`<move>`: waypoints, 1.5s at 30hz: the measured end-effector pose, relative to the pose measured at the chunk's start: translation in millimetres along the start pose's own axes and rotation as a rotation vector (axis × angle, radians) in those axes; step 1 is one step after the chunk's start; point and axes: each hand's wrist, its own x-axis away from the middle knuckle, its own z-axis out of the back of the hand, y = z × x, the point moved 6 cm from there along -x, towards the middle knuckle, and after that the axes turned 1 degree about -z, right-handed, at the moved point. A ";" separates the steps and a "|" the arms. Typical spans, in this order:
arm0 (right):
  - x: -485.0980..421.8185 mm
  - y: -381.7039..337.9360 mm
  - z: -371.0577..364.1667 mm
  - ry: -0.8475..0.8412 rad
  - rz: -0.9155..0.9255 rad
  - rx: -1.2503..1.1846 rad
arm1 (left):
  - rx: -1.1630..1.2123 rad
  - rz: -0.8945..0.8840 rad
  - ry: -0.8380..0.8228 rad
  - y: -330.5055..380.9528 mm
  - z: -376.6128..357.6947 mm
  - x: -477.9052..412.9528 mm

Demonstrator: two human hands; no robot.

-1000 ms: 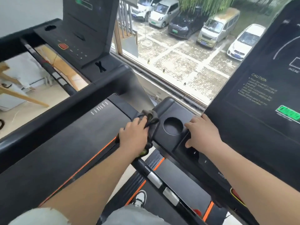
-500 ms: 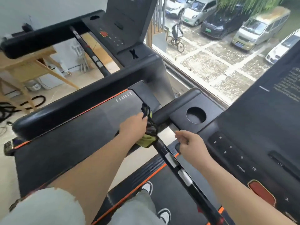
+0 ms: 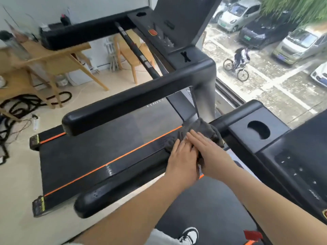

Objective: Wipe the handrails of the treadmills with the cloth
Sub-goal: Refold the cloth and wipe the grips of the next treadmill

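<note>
With left hand (image 3: 183, 157) laid flat, fingers straight, pressed grey cloth (image 3: 205, 128) onto near handrail (image 3: 123, 184); held right hand (image 3: 210, 152) alongside, fingers likewise extended, overlapping left hand and touching cloth.

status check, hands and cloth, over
Left hand on cloth, fingers hidden. Right hand flat over it. Cloth on near handrail. Nothing blocking.

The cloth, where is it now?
The cloth: head view, right of centre, on the near handrail under the left hand and right hand, beside the cup holder.
</note>
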 end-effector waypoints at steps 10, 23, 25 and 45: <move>-40.2 -0.2 -8.4 -0.129 -0.191 0.546 | 0.144 -0.081 0.213 -47.8 17.6 81.5; -39.9 -16.9 -13.7 -0.117 0.102 0.398 | 0.381 0.234 0.145 -46.2 -6.0 113.4; -50.9 0.3 0.4 -0.126 0.048 0.420 | 0.395 0.324 0.145 -47.9 -9.1 121.3; -49.6 -69.4 -58.3 -0.080 0.177 0.559 | 0.452 0.660 0.575 -91.1 7.5 190.5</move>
